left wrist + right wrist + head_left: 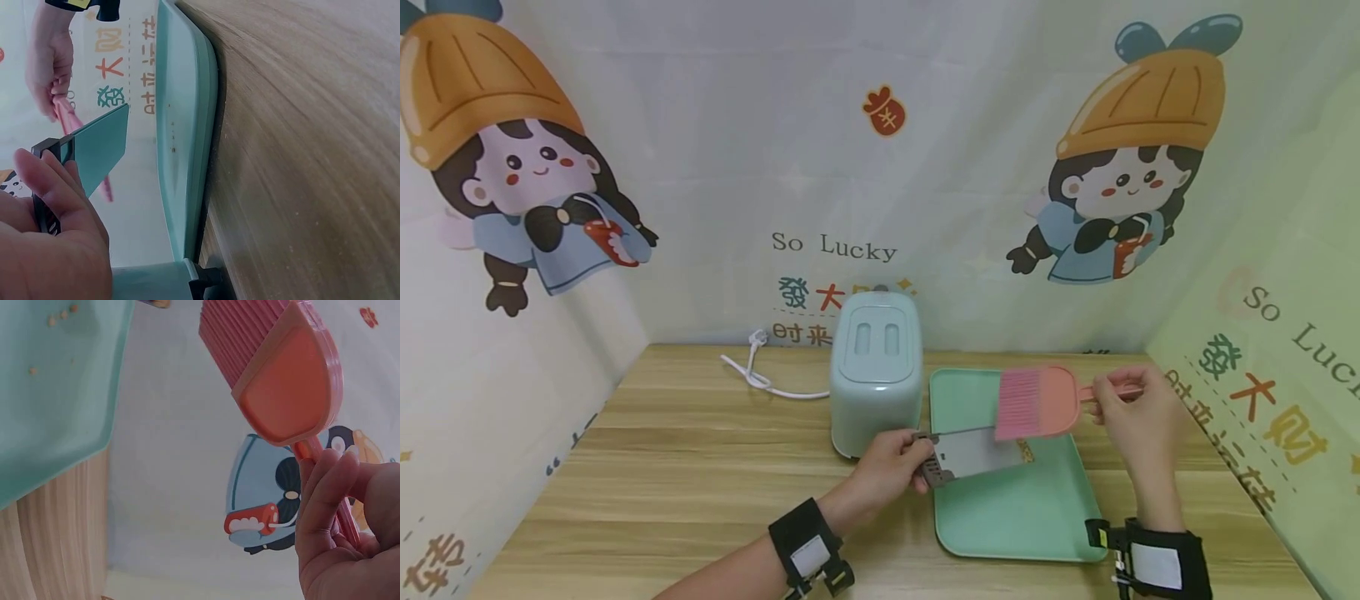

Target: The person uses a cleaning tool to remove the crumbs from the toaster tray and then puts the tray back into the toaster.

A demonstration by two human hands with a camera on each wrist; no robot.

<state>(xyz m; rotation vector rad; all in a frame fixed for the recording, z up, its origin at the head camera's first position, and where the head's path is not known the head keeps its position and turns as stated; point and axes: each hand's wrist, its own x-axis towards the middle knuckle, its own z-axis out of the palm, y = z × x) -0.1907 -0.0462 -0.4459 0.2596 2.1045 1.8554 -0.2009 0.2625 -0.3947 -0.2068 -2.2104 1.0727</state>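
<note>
My left hand (pixel 887 467) grips the dark slotted end of a flat metal toaster crumb tray (pixel 976 452), held above the green serving tray (pixel 1022 521). Brown crumbs (pixel 1025 451) show at its far right end. From the right, my right hand (pixel 1138 425) holds a pink brush (pixel 1051 402) by its thin handle, bristles pointing left and overlapping the crumb tray's upper edge in the head view. Seen from the left wrist, the crumb tray (pixel 100 153) slants over the green tray. A few crumbs (pixel 62 315) lie on the green tray in the right wrist view.
A pale green toaster (pixel 880 375) stands left of the green tray, close behind my left hand. Its white cord (pixel 760 382) lies loosely bent on the wooden table (pixel 700 483). A printed curtain (pixel 820 150) hangs behind and along both sides.
</note>
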